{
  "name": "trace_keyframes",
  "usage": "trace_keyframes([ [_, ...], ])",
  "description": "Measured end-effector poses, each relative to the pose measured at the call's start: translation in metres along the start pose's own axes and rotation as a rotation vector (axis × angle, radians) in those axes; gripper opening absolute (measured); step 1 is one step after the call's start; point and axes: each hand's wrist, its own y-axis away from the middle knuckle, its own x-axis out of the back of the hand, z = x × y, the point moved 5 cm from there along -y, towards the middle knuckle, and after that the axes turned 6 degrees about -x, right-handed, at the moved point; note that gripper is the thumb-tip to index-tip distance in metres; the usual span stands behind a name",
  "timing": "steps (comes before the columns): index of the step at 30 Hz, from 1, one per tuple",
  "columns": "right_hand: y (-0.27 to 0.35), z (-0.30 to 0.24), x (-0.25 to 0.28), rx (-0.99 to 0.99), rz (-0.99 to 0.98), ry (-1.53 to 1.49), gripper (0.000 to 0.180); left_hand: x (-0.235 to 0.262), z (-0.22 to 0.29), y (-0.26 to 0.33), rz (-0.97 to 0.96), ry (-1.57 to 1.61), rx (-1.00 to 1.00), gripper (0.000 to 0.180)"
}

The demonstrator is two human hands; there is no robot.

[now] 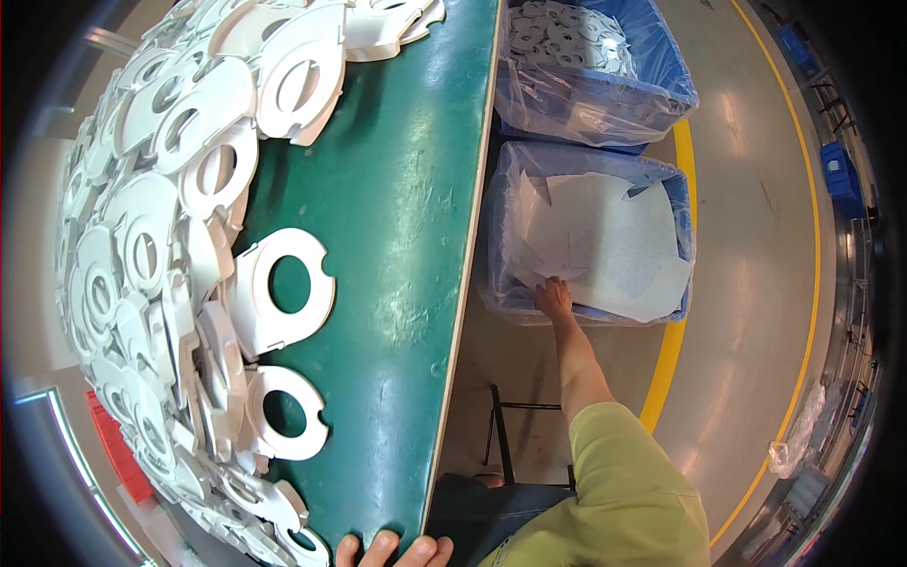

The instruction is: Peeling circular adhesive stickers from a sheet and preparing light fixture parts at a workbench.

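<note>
My right hand [554,296] reaches down off the table into a blue bin lined with clear plastic [499,283]. Its fingers touch the white sheets [605,246] lying in that bin; whether it grips one I cannot tell. My left hand [392,550] rests on the near edge of the green table [397,236], fingers curled over the rim, holding nothing else. A big heap of white plastic ring-shaped parts [161,217] covers the table's left side, with two single rings [283,288] lying nearest the bare green surface.
A second blue lined bin [652,85] farther away holds several white ring parts. A yellow line [673,340] runs along the grey floor. A black stool frame [501,430] stands under the table edge. Blue crates [839,175] stand at the far right.
</note>
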Motion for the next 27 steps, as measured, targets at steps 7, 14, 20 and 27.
trace_keyframes([
  [7,0.256,0.008,0.139,0.594,0.801,-0.929,0.034,0.051,0.034,0.021,0.055,0.073,-0.009,0.049],
  [14,0.627,0.034,0.286,1.018,1.037,-1.145,0.032,0.119,0.117,0.114,0.237,0.212,-0.116,0.078],
  [20,0.894,0.004,0.28,1.809,0.491,-0.765,0.036,0.139,0.214,0.31,0.863,1.196,-0.1,0.081],
  [27,1.106,0.019,0.172,1.952,-0.347,-0.656,0.027,0.114,0.257,0.605,1.605,1.592,0.853,0.036],
])
